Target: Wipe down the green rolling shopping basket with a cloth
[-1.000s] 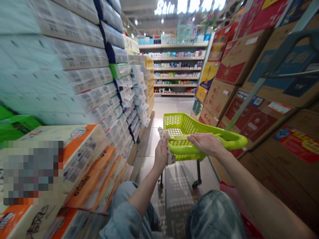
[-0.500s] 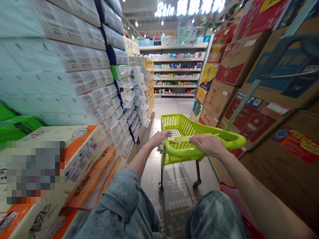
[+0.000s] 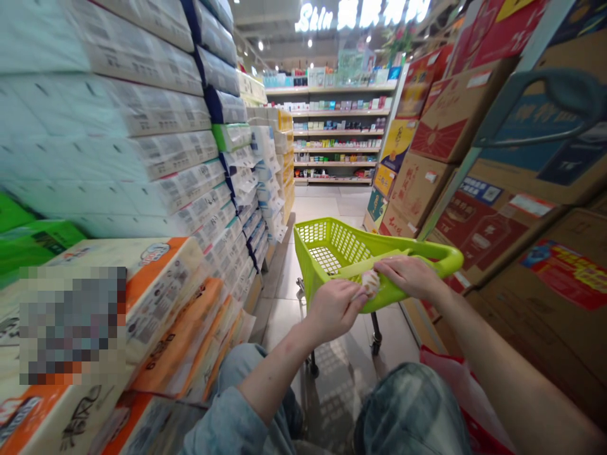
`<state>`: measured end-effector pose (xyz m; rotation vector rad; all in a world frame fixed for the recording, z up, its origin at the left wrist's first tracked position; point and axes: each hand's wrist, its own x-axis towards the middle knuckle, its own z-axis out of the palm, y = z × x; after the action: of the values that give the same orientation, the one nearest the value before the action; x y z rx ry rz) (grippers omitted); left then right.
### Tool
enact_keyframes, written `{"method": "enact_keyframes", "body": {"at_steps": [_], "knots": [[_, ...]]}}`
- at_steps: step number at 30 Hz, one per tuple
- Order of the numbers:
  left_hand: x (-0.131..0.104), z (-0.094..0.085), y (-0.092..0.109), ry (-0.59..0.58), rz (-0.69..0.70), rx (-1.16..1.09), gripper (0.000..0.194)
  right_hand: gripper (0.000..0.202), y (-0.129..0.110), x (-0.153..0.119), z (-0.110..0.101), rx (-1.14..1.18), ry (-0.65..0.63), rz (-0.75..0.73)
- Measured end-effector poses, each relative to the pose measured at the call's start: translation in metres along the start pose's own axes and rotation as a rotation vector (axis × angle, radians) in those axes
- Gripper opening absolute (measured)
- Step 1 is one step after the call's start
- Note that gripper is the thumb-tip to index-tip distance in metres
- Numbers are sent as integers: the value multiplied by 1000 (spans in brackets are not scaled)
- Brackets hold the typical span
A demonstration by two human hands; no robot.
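Observation:
A small lime-green plastic shopping cart (image 3: pixel 310 265) with a latticed basket stands at an angle in front of me. My left hand (image 3: pixel 336 308) is closed on a crumpled white wipe (image 3: pixel 370 283) with brownish marks, pressed against the near bar of the cart's handle. Just to the right, my right hand (image 3: pixel 411 275) lies over the same handle (image 3: pixel 448 258), fingers bent round it. Its thumb side is close to the wipe. The basket floor shows through the lattice, and part of the near rim is hidden behind my hands.
Stacked tissue packs (image 3: pixel 175 151) line the left, with orange-and-cream packs (image 3: pixel 165 316) nearest me. Cardboard cartons (image 3: pixel 417 183) rise on the right beside a grey metal-framed trolley handle (image 3: pixel 493 120). Shelves (image 3: pixel 336 148) of small goods stand ahead. A red bag (image 3: pixel 455 373) lies by my knee.
My left hand has moved right and nearer along the handle with the wipe, from the left corner to beside my right hand. The cart has turned slightly, its basket shifting left.

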<state>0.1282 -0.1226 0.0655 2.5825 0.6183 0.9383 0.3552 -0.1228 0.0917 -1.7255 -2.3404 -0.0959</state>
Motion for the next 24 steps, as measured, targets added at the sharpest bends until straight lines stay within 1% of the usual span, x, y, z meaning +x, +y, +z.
{"method": "enact_keyframes", "body": {"at_steps": [2, 5, 9, 11, 14, 16, 18, 20, 22, 24], "knots": [[-2, 6, 0, 39, 20, -2, 34, 55, 4, 1, -1, 18, -22, -27], [-4, 10, -15, 75, -11, -36, 37, 55, 9, 3, -1, 37, -50, -42], [-6, 5, -55, 130, -107, -153, 40, 54, 10, 8, 0, 65, -48, -34], [-5, 2, -75, 134, -135, -181, 42, 53, 9, 9, -1, 84, -47, -25], [0, 0, -95, 121, -166, -200, 44, 52, 8, 11, -2, 96, -49, -14], [5, 1, -100, 125, -188, -195, 45, 52, 10, 13, -2, 94, -49, -4], [10, 2, -100, 127, -203, -184, 45, 53, 13, 16, -2, 79, -64, 11], [14, 5, -97, 123, -200, -179, 45, 53, 16, 21, 0, 46, -107, 40], [18, 8, -96, 122, -198, -187, 45, 52, 17, 26, 3, -9, -161, 122], [21, 10, -95, 119, -206, -212, 45, 51, 16, 31, 5, -74, -194, 247]]}}
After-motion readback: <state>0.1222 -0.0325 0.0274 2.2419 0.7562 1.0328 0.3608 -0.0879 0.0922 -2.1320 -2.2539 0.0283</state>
